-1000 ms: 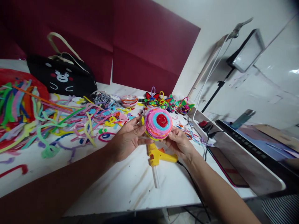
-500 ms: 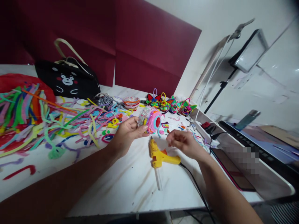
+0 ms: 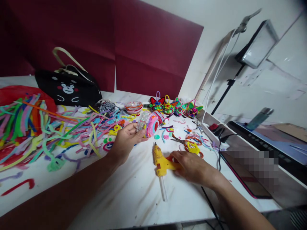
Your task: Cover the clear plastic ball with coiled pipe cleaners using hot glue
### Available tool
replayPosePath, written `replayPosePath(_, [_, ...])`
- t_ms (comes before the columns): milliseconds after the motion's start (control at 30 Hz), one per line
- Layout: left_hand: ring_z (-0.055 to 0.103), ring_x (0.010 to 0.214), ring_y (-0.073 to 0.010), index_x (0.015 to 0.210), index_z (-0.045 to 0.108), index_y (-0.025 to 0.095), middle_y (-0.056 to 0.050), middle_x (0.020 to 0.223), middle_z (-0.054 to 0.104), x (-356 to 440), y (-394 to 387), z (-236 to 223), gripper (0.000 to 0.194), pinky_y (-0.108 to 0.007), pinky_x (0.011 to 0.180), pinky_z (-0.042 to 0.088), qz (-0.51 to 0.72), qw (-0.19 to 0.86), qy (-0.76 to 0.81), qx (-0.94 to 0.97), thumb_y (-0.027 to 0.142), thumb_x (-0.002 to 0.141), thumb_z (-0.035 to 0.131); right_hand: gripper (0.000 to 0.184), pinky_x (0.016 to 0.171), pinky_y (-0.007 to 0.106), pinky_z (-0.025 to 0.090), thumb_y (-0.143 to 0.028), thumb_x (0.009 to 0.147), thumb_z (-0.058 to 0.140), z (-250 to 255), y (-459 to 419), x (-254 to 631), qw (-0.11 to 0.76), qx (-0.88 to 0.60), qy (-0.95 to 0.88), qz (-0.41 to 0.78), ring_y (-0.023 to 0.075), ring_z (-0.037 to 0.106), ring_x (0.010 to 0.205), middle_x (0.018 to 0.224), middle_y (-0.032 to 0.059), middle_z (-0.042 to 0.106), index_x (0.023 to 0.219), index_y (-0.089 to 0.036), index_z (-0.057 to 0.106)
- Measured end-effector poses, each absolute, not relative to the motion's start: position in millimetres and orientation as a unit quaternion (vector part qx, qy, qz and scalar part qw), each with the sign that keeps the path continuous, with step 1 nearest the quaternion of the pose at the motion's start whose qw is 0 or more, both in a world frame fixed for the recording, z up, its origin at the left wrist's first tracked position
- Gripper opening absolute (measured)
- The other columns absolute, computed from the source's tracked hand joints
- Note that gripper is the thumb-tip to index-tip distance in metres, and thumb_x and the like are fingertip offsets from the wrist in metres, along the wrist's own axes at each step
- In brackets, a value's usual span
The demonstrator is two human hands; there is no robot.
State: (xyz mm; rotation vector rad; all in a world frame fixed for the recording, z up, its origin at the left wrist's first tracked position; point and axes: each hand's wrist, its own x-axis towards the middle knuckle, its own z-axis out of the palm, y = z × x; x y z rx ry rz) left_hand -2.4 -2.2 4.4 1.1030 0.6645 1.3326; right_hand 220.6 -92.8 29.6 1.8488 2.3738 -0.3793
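Note:
My left hand (image 3: 125, 142) pinches a round craft piece (image 3: 152, 126), a clear shell with pink, blue and red fuzzy rings on its face, and holds it above the table. My right hand (image 3: 195, 166) has its fingers curled around the handle of a yellow glue gun (image 3: 160, 159). The gun lies on the tabletop, its nozzle pointing away from me beneath the craft piece. From its back end sticks a clear glue stick (image 3: 163, 189). Beyond my right hand are scissors (image 3: 178, 140) and a yellow fuzzy piece (image 3: 192, 148).
Fuzzy pipe cleaners (image 3: 72, 127) are heaped across the left side. A black bag (image 3: 68, 88) and a clear bowl (image 3: 133, 107) stand behind. Several finished animal-face ornaments (image 3: 168, 108) line the back. At right lie a phone (image 3: 244, 175) and a black cord (image 3: 211, 204).
My right hand has come down from above the table onto the glue gun's handle, uncovering the scissors. My left hand has shifted slightly left and down with the craft piece.

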Motion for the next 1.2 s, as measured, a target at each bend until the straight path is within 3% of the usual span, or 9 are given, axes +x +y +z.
replayPosePath(133, [0.062, 0.066, -0.0088, 0.082, 0.063, 0.015, 0.005, 0.069, 0.066, -1.4, -0.8, 2.4, 0.043, -0.027, 0.072, 0.063, 0.579, 0.584, 0.307, 0.479, 0.037, 0.060, 0.092, 0.048, 0.086, 0.039, 0.046, -0.010, 0.078, 0.058, 17.7, -94.6, 221.4, 0.014, 0.576, 0.809, -0.118, 0.0312, 0.064, 0.106, 0.115, 0.0150, 0.068, 0.127, -0.013, 0.053])
replayPosePath(233, [0.061, 0.064, -0.0079, 0.081, 0.062, 0.015, 0.006, 0.068, 0.065, -1.1, 0.2, 1.1, 0.043, -0.026, 0.072, 0.063, 0.584, 0.576, 0.318, 0.476, 0.036, 0.060, 0.092, 0.047, 0.086, 0.039, 0.045, -0.008, 0.075, 0.057, 7.4, -95.8, 217.3, -0.031, 0.553, 0.828, -0.083, 0.0320, 0.062, 0.109, 0.117, 0.0157, 0.066, 0.121, -0.012, 0.052])
replayPosePath(433, [0.066, 0.072, -0.0121, 0.083, 0.064, 0.015, 0.003, 0.074, 0.067, -2.8, 3.9, 0.5, 0.040, -0.029, 0.074, 0.063, 0.582, 0.557, 0.330, 0.493, 0.039, 0.063, 0.089, 0.043, 0.071, 0.034, 0.043, -0.009, 0.074, 0.056, 14.8, -102.7, 220.1, -0.119, 0.539, 0.830, -0.082, 0.0257, 0.064, 0.085, 0.099, 0.0097, 0.069, 0.116, -0.015, 0.050])
replayPosePath(600, [0.069, 0.073, -0.0148, 0.086, 0.065, 0.015, 0.000, 0.077, 0.072, -3.3, 3.9, 2.2, 0.043, -0.030, 0.073, 0.062, 0.582, 0.553, 0.344, 0.487, 0.040, 0.061, 0.089, 0.032, 0.066, 0.028, 0.042, -0.017, 0.086, 0.057, 27.9, -105.0, 229.5, -0.302, 0.448, 0.834, -0.114, 0.0172, 0.060, 0.074, 0.095, 0.0024, 0.067, 0.117, -0.022, 0.052])
replayPosePath(700, [0.070, 0.072, -0.0146, 0.083, 0.064, 0.015, 0.000, 0.076, 0.073, -2.2, 1.1, 2.5, 0.045, -0.028, 0.073, 0.062, 0.575, 0.557, 0.352, 0.485, 0.042, 0.058, 0.091, 0.026, 0.069, 0.026, 0.045, -0.023, 0.093, 0.058, 23.8, -100.4, 231.2, -0.363, 0.409, 0.828, -0.124, 0.0169, 0.062, 0.080, 0.097, 0.0014, 0.066, 0.119, -0.026, 0.053])
replayPosePath(800, [0.070, 0.069, -0.0139, 0.081, 0.064, 0.016, 0.001, 0.072, 0.073, -0.3, -2.1, 1.8, 0.042, -0.027, 0.071, 0.062, 0.564, 0.566, 0.343, 0.494, 0.041, 0.060, 0.091, 0.023, 0.073, 0.028, 0.047, -0.024, 0.095, 0.060, 19.8, -95.9, 230.6, -0.376, 0.402, 0.827, -0.116, 0.0185, 0.062, 0.087, 0.099, 0.0025, 0.064, 0.117, -0.027, 0.055])
replayPosePath(933, [0.071, 0.070, -0.0155, 0.083, 0.068, 0.016, -0.001, 0.075, 0.074, 2.0, -6.1, 1.9, 0.035, -0.028, 0.071, 0.062, 0.553, 0.566, 0.327, 0.517, 0.041, 0.066, 0.088, 0.007, 0.067, 0.029, 0.045, -0.028, 0.094, 0.059, 23.3, -94.4, 227.0, -0.402, 0.398, 0.815, -0.125, 0.0177, 0.057, 0.079, 0.089, 0.0020, 0.058, 0.099, -0.023, 0.056])
replayPosePath(1200, [0.070, 0.071, -0.0166, 0.087, 0.070, 0.016, -0.002, 0.075, 0.073, 1.3, -10.6, 4.8, 0.037, -0.032, 0.073, 0.063, 0.536, 0.567, 0.330, 0.531, 0.042, 0.067, 0.086, 0.009, 0.069, 0.031, 0.046, -0.031, 0.093, 0.058, 21.8, -96.0, 226.5, -0.386, 0.446, 0.794, -0.148, 0.0182, 0.058, 0.079, 0.090, 0.0018, 0.058, 0.091, -0.024, 0.052])
